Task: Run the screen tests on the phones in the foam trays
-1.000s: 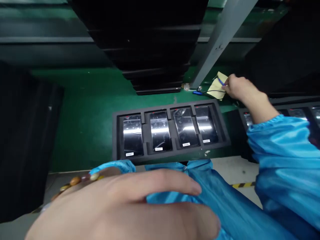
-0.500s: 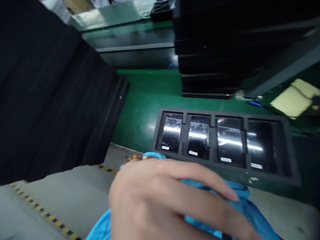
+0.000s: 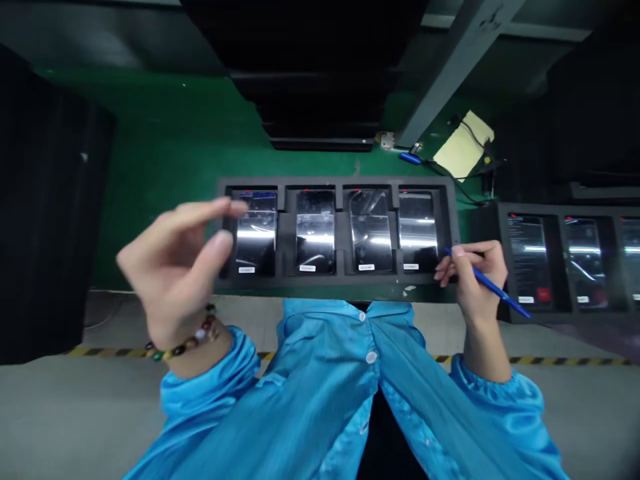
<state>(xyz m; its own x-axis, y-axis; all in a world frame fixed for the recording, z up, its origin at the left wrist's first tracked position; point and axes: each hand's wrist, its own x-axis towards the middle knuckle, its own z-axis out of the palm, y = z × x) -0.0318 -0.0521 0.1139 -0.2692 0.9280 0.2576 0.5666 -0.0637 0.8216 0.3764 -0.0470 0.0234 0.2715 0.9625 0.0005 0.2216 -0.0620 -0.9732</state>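
Observation:
My left hand (image 3: pixel 183 263), with a beaded bracelet (image 3: pixel 193 339) at the wrist, is raised over the left end of a dark foam tray (image 3: pixel 286 247). Its thumb and fingers are apart and hold nothing. Several glossy black smartphones lie face up in the tray's slots, each with a small white label near its lower edge. The leftmost phone (image 3: pixel 257 230) is nearest my left fingers. Beside the tray's right end, my right hand (image 3: pixel 477 277) is closed on a slim blue pen (image 3: pixel 500 291). Its tip points at the rightmost phone (image 3: pixel 418 230).
A second tray (image 3: pixel 553 267) of phones stands at the right. Black stacks rise behind the tray (image 3: pixel 320 120) and at far left (image 3: pixel 50 220). On the green bench (image 3: pixel 165 147) are a metal post (image 3: pixel 450 73), a blue cap-like piece (image 3: pixel 411 159), yellow paper (image 3: pixel 463 147) and a cable.
My view has swung right and levelled. My left hand, earlier large and close to the camera, is now at the tray's left end. My right hand with the pen has come into view.

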